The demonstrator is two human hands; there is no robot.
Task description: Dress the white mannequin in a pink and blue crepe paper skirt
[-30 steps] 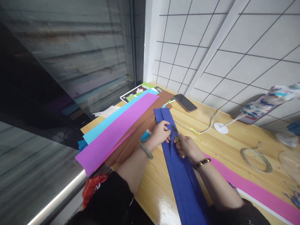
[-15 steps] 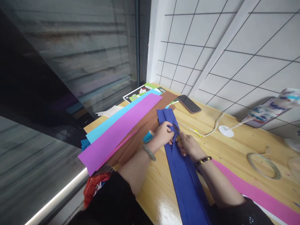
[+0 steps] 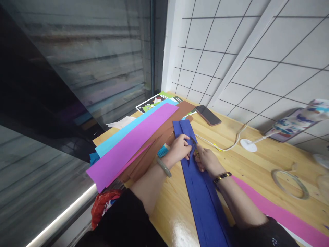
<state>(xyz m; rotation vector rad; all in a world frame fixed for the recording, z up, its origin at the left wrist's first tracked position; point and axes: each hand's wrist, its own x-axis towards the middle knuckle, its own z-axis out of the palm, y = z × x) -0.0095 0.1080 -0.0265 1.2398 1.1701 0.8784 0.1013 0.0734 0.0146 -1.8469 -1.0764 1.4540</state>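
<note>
Head view: a long strip of dark blue paper (image 3: 200,202) is pinched by the curled fingers of the left hand (image 3: 181,147) near its far end on a wooden table (image 3: 169,199), while small scissors (image 3: 194,142) are gripped in the closed right hand (image 3: 207,159), their dark blades held at the paper; whether the blades are parted cannot be told. To the left, a purple sheet (image 3: 133,145) is laid over light blue paper (image 3: 123,130), beside brown paper (image 3: 151,151). A phone (image 3: 208,115) is placed beyond the blue strip, and a roll of tape (image 3: 289,183) is seen at right, near pink paper (image 3: 277,206).
</note>
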